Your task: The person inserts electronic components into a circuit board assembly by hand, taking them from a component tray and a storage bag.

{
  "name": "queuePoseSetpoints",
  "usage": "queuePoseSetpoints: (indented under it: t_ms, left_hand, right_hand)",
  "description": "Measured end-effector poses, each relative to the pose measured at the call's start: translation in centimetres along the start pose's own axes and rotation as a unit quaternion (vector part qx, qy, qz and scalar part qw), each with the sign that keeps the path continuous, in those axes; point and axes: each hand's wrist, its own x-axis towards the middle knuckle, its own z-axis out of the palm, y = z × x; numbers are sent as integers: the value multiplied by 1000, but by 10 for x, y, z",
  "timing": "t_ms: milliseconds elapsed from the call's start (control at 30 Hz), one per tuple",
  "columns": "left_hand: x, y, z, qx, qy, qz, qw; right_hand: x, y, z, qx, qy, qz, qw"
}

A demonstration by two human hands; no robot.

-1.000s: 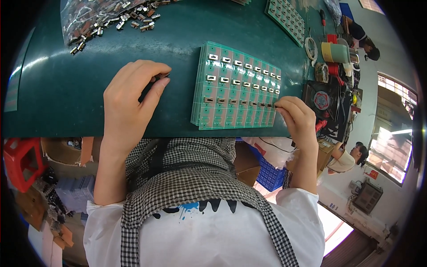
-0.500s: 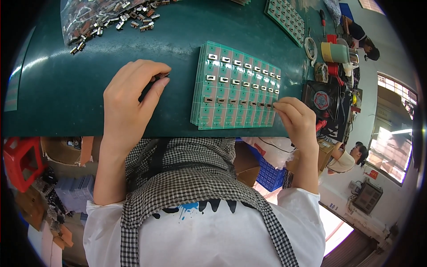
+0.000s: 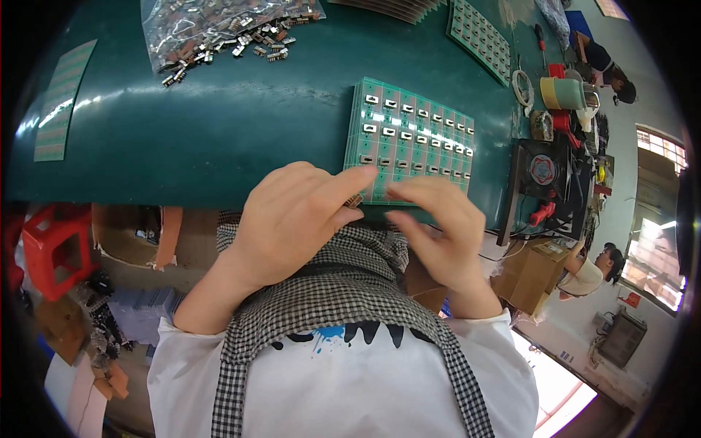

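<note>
My left hand (image 3: 292,215) is closed, pinching a small slide switch (image 3: 354,201) between thumb and fingertips at the table's near edge; more may be hidden inside the fingers. Facing it, my right hand (image 3: 442,230) has thumb and index finger apart, with nothing seen between them. Both hands overlap the near edge of a green circuit board panel (image 3: 381,115), which lies on what looks like a stack. Three rows of slide switches sit on this panel, metal frames with dark sliders.
A clear plastic bag (image 3: 212,33) spills loose slide switches at the back left. A bare-looking panel (image 3: 66,102) lies far left, and another populated panel (image 3: 478,44) lies back right. Right of the table are a fan (image 3: 542,169), a yellow-green container (image 3: 558,95) and a screwdriver (image 3: 540,36).
My left hand has moved right and nearer to me, still pinching. My right hand has left the panel's right edge, moved left toward it, and parted its fingers. The whole view has shifted.
</note>
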Motion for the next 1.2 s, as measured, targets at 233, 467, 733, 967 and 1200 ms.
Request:
queuePoseSetpoints:
  t_ms: [233,467,733,967,1200]
  left_hand:
    - [-13,-2,10,-51,39,15,998]
    - [-20,-5,21,25,52,178,982]
    - [-7,-10,14,98,32,204,974]
    - [59,-68,-37,401,-8,-48,915]
    - [60,-92,-30,384,14,-13,923]
  right_hand:
    - [0,-2,23,6,38,-85,996]
    - [-20,-3,20,438,-52,230,868]
    - [-7,9,20,261,-4,131,956]
    - [18,-3,14,-128,-67,-63,988]
    - [28,-9,12,-167,-131,-89,973]
